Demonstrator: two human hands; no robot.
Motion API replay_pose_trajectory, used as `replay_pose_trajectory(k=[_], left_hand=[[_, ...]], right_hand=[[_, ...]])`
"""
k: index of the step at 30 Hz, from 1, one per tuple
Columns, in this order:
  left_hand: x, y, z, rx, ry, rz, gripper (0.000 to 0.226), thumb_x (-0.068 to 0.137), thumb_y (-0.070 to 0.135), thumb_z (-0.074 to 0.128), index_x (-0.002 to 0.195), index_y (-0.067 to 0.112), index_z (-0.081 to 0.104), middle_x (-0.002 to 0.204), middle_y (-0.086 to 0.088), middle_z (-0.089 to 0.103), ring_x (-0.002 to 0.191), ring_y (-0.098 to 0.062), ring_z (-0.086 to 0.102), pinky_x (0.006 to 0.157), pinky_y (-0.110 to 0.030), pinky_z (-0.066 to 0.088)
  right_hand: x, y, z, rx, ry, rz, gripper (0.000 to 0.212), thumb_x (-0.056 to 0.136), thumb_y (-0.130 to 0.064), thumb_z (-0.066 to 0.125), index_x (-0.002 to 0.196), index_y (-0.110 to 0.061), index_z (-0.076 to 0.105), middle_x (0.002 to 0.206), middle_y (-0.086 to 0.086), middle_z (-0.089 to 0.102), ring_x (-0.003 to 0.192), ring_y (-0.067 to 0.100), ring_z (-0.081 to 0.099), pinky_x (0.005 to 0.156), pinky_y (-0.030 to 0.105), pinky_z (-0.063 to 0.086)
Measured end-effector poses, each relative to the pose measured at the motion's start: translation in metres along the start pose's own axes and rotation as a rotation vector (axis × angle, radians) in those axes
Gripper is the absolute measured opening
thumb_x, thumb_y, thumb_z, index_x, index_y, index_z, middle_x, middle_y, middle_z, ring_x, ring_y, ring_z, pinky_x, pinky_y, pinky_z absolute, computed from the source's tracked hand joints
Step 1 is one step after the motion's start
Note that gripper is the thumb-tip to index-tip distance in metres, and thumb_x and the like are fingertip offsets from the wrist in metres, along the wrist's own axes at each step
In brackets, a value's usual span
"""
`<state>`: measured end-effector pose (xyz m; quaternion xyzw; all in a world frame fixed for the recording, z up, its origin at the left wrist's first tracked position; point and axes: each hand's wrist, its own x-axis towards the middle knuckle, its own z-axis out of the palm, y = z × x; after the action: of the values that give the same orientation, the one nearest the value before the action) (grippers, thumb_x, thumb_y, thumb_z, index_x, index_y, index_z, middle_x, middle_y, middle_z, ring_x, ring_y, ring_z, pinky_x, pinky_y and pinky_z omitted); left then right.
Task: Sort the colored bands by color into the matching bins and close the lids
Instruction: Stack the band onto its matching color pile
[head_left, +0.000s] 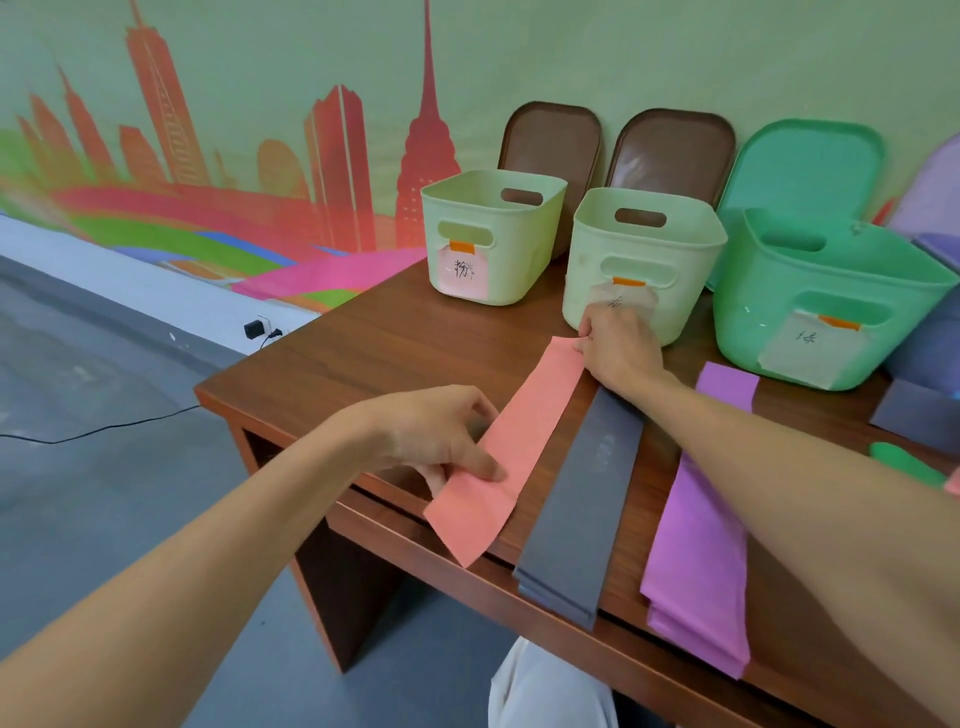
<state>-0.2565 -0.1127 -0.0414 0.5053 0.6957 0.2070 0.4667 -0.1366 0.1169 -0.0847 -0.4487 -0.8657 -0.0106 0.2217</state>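
The pink band (524, 441) is lying lengthwise on the table (389, 332), with its near end overhanging the front edge. The left hand (436, 431) is pinching this near end, thumb on top and fingers beneath. The right hand (618, 348) is pinching the far end, just in front of the middle pale bin (639, 260).

A grey band (582, 499) and a purple band (701, 545) are lying just beside it, unsorted. A green band (904, 462) is showing at the right edge.

The left pale bin (488, 249) and the green bin (831, 301) are standing open. No band is visible inside any bin. The brown lids (550, 140) and the green lid (805, 161) are leaning against the wall.

Judgement: sorting is at an early stage, and all lid closing is remaining.
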Motion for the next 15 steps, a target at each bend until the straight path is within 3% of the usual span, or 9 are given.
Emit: replay_pose_trajectory(k=[2, 4, 6, 9, 10, 15], left_hand=[[-0.002, 0.003, 0.004, 0.166, 0.039, 0.003, 0.058, 0.083, 0.018, 0.071, 0.128, 0.019, 0.035, 0.09, 0.002, 0.058, 0.054, -0.015, 0.067, 0.045, -0.024, 0.05], [-0.003, 0.004, 0.006, 0.35, 0.105, 0.009, 0.058, 0.081, 0.027, 0.072, 0.125, 0.022, 0.034, 0.068, 0.002, 0.06, 0.038, -0.01, 0.054, 0.042, -0.025, 0.044], [-0.004, 0.004, 0.007, 0.475, 0.151, 0.026, 0.058, 0.079, 0.035, 0.073, 0.122, 0.026, 0.035, 0.06, 0.004, 0.059, 0.043, -0.012, 0.051, 0.047, -0.027, 0.044], [-0.005, 0.003, 0.007, 0.544, 0.19, 0.089, 0.054, 0.077, 0.038, 0.074, 0.121, 0.028, 0.044, 0.097, 0.011, 0.057, 0.082, -0.013, 0.057, 0.071, -0.029, 0.048], [-0.005, 0.002, 0.007, 0.559, 0.208, 0.121, 0.048, 0.078, 0.037, 0.074, 0.118, 0.027, 0.05, 0.097, 0.014, 0.053, 0.088, -0.012, 0.054, 0.075, -0.027, 0.045], [0.003, 0.007, 0.019, 0.397, 0.353, 0.335, 0.017, 0.084, 0.029, 0.068, 0.1, 0.023, 0.064, 0.084, 0.01, 0.057, 0.074, -0.006, 0.054, 0.069, -0.02, 0.044]], right_hand=[[0.0, -0.002, -0.001, -0.044, 0.02, -0.028, 0.008, 0.089, -0.016, 0.062, 0.095, -0.011, 0.062, 0.099, 0.011, 0.063, 0.091, 0.029, 0.059, 0.077, 0.043, 0.054], [-0.002, -0.003, -0.005, -0.053, 0.048, -0.05, 0.01, 0.087, -0.015, 0.064, 0.096, -0.011, 0.063, 0.103, 0.009, 0.061, 0.095, 0.028, 0.058, 0.08, 0.041, 0.052], [-0.005, -0.004, -0.011, -0.04, 0.067, -0.062, 0.014, 0.085, -0.021, 0.068, 0.096, -0.013, 0.065, 0.105, 0.007, 0.06, 0.098, 0.027, 0.057, 0.081, 0.039, 0.051], [-0.012, -0.004, -0.021, 0.047, 0.062, -0.047, 0.014, 0.084, -0.027, 0.07, 0.092, -0.015, 0.068, 0.098, 0.006, 0.062, 0.093, 0.023, 0.059, 0.074, 0.035, 0.051], [-0.014, -0.003, -0.025, 0.078, 0.048, -0.054, 0.013, 0.084, -0.026, 0.069, 0.09, -0.014, 0.07, 0.096, 0.006, 0.064, 0.091, 0.022, 0.059, 0.072, 0.033, 0.05], [-0.027, 0.023, -0.061, 0.155, -0.145, -0.178, 0.009, 0.085, -0.021, 0.067, 0.085, -0.015, 0.073, 0.095, 0.004, 0.067, 0.087, 0.017, 0.059, 0.077, 0.029, 0.047]])
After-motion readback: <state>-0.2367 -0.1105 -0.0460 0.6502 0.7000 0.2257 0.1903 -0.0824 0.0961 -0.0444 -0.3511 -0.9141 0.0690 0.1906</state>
